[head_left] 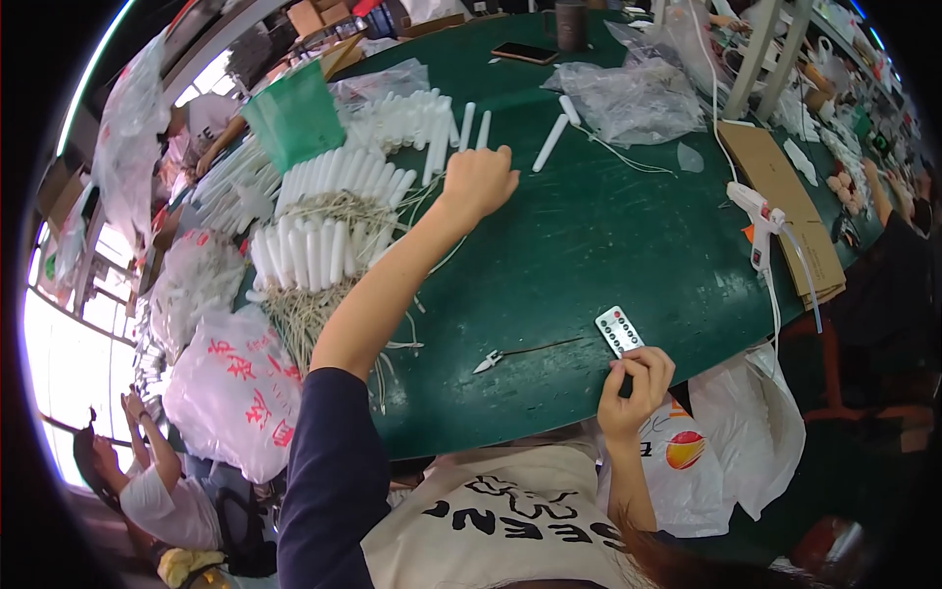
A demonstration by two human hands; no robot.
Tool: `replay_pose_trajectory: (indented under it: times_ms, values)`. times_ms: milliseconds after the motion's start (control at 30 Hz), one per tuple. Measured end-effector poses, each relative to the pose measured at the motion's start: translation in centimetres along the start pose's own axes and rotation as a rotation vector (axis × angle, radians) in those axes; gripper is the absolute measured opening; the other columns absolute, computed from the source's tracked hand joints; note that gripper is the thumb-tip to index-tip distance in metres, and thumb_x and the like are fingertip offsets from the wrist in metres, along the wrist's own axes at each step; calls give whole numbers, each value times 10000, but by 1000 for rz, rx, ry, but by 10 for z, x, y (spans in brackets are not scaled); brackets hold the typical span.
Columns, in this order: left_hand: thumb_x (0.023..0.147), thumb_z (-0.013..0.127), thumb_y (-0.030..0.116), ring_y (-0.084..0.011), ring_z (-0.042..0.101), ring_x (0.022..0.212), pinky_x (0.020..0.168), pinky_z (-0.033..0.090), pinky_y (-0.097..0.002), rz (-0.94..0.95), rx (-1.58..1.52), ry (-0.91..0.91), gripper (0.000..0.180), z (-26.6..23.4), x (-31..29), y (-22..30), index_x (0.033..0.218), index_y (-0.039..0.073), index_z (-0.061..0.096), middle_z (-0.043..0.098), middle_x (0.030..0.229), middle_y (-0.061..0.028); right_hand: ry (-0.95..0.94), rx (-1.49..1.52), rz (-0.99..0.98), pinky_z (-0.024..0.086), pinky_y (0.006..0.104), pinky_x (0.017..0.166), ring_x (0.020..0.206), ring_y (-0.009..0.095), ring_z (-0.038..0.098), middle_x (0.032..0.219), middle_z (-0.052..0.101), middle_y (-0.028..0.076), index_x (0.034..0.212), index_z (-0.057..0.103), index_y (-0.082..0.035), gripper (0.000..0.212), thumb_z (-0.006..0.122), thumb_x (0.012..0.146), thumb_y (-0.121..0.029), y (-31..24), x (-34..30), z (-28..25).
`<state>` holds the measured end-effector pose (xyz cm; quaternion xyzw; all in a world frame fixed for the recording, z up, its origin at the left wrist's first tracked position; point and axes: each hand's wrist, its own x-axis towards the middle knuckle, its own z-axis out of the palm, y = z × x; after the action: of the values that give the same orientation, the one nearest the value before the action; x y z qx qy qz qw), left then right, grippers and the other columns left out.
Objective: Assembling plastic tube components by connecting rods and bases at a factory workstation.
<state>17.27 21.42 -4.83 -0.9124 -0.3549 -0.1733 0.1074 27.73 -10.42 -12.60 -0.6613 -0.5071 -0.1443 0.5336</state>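
My left hand (479, 184) reaches out over the green table, fingers curled and mostly hidden. White candle-like sticks (467, 126) stick out just past its knuckles; whether it grips one I cannot tell. Rows of similar white sticks (339, 177), with pale thin wires (314, 312) bunched around them, lie left of this hand. Close to the table's near edge, my right hand (638, 391) pinches the lower end of a small white remote control (617, 330) with dark buttons and one red one. A small white pointed piece on a thin brown wire (489, 361) lies between my arms.
A white glue gun (758, 221) with a cord rests at the right beside flat cardboard (785, 196). Two loose sticks (551, 142), clear plastic bags (633, 98), a phone (524, 53) and a dark cup (571, 25) are farther back. Filled plastic bags (235, 388) crowd the left edge.
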Motion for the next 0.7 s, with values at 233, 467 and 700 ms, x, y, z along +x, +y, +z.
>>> replay_pose_trajectory:
  times_ms: [233, 467, 700]
  values:
    - [844, 601, 341, -339, 659, 709, 640, 523, -444, -130, -79, -54, 277, 53, 65, 43, 978, 104, 652, 673, 760, -143, 26, 28, 3, 429, 382, 748, 854, 298, 528, 844, 562, 101, 720, 551, -16, 73, 594, 683, 29, 5, -2, 0]
    - [866, 573, 256, -320, 665, 732, 626, 517, -431, 43, -70, -36, 214, 96, 111, 48, 1044, 160, 644, 676, 832, -143, 11, 50, -4, 443, 368, 725, 821, 281, 544, 813, 574, 73, 722, 571, -52, 49, 597, 690, -25, 10, -3, -1]
    - [894, 511, 200, -276, 669, 729, 626, 516, -407, 226, -104, 8, 249, 125, 133, 64, 1105, 190, 642, 679, 839, -106, -24, 70, -19, 451, 351, 699, 806, 268, 552, 791, 580, 61, 720, 572, -58, 52, 603, 687, -33, 12, -1, 0]
